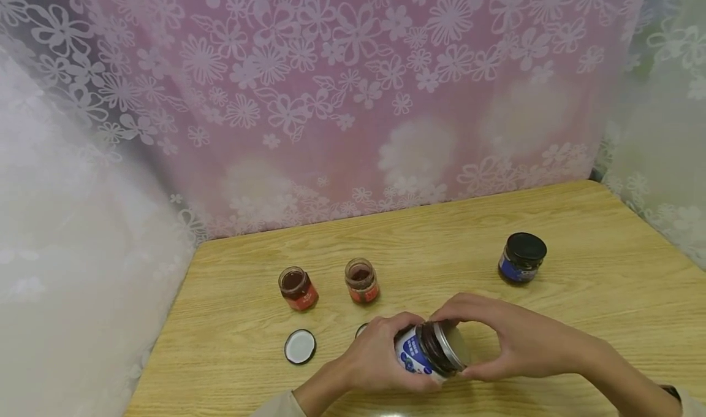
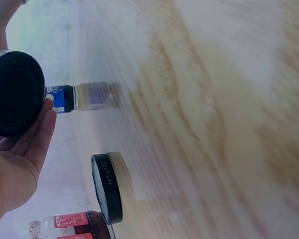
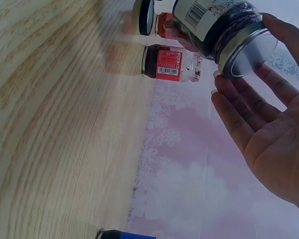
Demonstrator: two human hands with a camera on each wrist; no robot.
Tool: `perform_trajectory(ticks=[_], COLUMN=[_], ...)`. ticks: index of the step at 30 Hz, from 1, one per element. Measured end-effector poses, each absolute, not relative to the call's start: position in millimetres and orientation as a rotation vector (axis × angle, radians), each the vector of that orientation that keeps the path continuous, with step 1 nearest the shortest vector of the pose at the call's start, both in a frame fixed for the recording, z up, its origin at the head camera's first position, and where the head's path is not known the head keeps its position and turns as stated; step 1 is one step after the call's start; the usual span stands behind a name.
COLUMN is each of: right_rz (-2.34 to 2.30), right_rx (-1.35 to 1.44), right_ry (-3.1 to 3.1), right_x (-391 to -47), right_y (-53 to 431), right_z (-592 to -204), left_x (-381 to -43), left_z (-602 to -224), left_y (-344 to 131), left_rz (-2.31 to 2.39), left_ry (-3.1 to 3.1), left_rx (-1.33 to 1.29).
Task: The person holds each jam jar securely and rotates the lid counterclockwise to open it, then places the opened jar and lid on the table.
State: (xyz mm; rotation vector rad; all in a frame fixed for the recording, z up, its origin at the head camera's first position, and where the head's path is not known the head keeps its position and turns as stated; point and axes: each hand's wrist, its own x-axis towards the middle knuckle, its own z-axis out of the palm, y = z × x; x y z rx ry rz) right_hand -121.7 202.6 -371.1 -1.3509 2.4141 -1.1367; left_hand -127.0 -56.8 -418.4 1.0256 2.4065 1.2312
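My left hand (image 1: 375, 355) grips the body of a blueberry jam jar (image 1: 412, 351) with a white and blue label, dark inside. The jar is held tilted above the table, its silver lid (image 1: 453, 344) facing right. My right hand (image 1: 515, 343) spans that lid, thumb and fingertips at opposite sides of its rim, palm apart from it. In the left wrist view the jar's dark round base (image 2: 16, 94) faces the camera. The right wrist view shows a barcode label (image 3: 197, 17) on the jar's side.
Two uncovered red-labelled jars, a left one (image 1: 298, 288) and a right one (image 1: 361, 281), stand on the wooden table (image 1: 430, 245). A loose lid (image 1: 300, 346) lies pale side up; another lid (image 1: 361, 329) is partly hidden by my left hand. A black-lidded jar (image 1: 522, 257) stands back right.
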Motion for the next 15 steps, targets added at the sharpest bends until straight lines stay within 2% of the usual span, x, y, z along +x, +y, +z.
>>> perform_trajectory(ticks=[8, 15], right_rz=[-1.153, -1.182], right_rx=[-1.226, -1.103], right_ry=[2.575, 2.653], right_x=[-122.8, -124.2], right_y=[208.3, 213.8], right_z=[-373.0, -374.4], left_x=[-128.8, -132.4], left_z=[-421.4, -424.8], left_y=[-59.1, -59.8], left_rz=[1.320, 1.420], left_ry=[2.354, 2.341], left_rx=[0.904, 0.897])
